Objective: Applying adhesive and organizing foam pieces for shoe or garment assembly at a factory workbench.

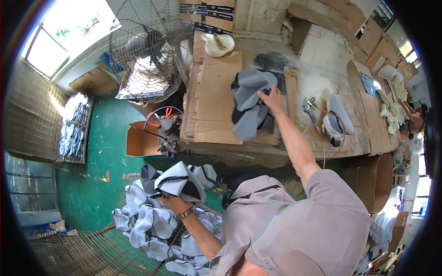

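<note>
On the workbench lies a loose pile of grey fabric pieces with black parts [249,122], curved and sole-like in outline. My right hand [271,99] reaches across to its right side, thumb and fingers closed on a piece; the fingertips are partly hidden. Low on the left, my left hand [175,203], with a watch on its wrist, grips a bunch of similar light grey pieces with black edging [173,178]. That bunch is above a large heap of grey fabric pieces [154,223], and most of the left fingers are behind the fabric.
Cardboard [214,99] covers the bench's left part, with a cream bowl [218,45] behind. A spray gun with a hose [313,110] and another grey piece [340,117] lie right. A caged fan [149,50] and open carton [140,140] stand left. Another person's hand [414,117] shows far right.
</note>
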`<state>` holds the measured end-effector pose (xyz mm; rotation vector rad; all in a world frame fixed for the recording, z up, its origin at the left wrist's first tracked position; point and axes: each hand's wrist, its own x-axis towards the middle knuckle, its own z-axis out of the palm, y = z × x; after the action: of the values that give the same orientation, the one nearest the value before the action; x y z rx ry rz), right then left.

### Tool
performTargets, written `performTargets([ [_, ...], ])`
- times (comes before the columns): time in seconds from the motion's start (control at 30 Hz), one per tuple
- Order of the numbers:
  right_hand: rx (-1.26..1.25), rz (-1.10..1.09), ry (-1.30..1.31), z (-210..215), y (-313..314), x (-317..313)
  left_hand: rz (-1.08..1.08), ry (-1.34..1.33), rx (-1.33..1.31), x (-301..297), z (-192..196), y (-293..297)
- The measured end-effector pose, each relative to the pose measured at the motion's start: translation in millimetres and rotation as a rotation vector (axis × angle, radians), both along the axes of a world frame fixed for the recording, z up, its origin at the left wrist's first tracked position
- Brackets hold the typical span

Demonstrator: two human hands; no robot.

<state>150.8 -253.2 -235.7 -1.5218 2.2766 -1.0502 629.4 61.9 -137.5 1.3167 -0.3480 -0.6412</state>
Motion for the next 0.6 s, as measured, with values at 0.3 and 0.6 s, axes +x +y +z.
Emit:
performTargets([
  [0.3,0.064,0.289,-0.346,13.2,190.8,6.6,-0.232,0.092,0.041,-150.5,-28.2,2.5],
  [0.6,0.05,0.14,-0.366,38.8,326.1,-135.8,-0.637,-0.148,0.049,-310.2,24.0,-126.8],
])
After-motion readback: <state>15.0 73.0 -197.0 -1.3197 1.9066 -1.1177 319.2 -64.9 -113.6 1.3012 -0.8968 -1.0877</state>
